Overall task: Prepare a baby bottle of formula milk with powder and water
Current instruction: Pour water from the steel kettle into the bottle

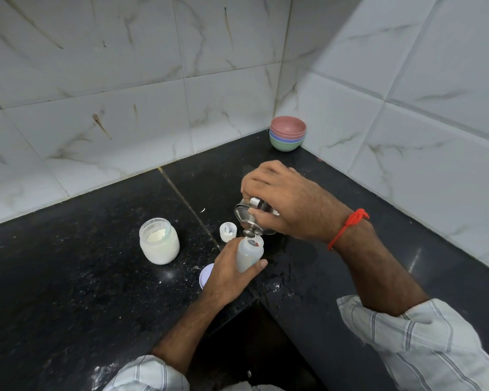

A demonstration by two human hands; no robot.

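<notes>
- Head view: left hand (226,273) grips the baby bottle (249,253) round its lower body; the bottle stands near upright, long axis tilted slightly toward the person, mouth open and facing up.
- Right hand (283,201) holds a steel vessel (254,218) tipped down-left, its spout directly above and almost touching the bottle mouth; the pour depends on this alignment.
- Bottle: translucent, matte plastic cylinder. Vessel: polished metal.
- Glass powder jar (159,240), open, stands left on the black speckled desk (68,263), well apart from the hands.
</notes>
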